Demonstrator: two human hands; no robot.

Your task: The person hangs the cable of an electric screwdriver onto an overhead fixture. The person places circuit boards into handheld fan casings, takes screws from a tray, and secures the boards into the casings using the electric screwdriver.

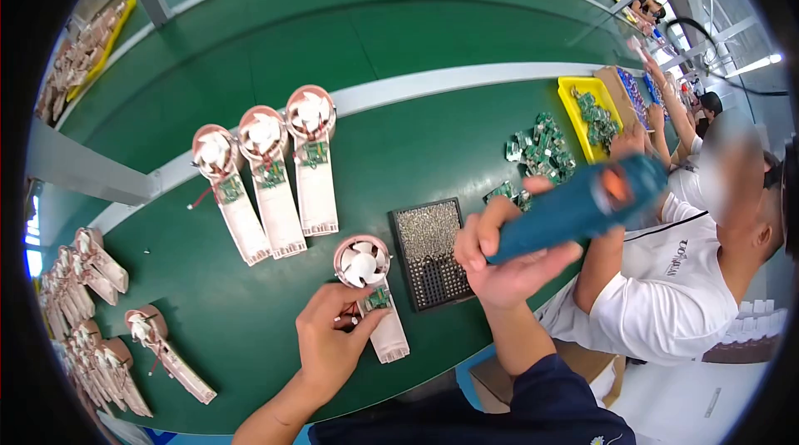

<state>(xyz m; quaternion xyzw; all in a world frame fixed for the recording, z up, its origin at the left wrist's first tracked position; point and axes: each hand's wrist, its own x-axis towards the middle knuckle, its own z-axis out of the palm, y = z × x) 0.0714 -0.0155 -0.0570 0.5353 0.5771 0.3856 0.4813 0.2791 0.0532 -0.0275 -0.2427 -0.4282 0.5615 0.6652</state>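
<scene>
A pink handheld fan housing (389, 340) lies on the green bench in front of me, its white blades (364, 265) uppermost. My left hand (331, 333) grips it from the left, thumb and fingers closed about the small green circuit board (377, 298) and thin red wires. In my right hand (509, 266) is a teal electric screwdriver (574, 205), slightly blurred, held up to the right of the housing. Between the two hands sits a black screw tray (427, 252) with many small screws in its holes.
Three fan housings with boards (270, 183) lie behind. Another housing (171, 353) and a stack (91, 337) are at left. Loose circuit boards (545, 149) lie beside a yellow bin (569, 95). A co-worker in a white shirt (666, 287) sits at right, arms reaching toward the bin.
</scene>
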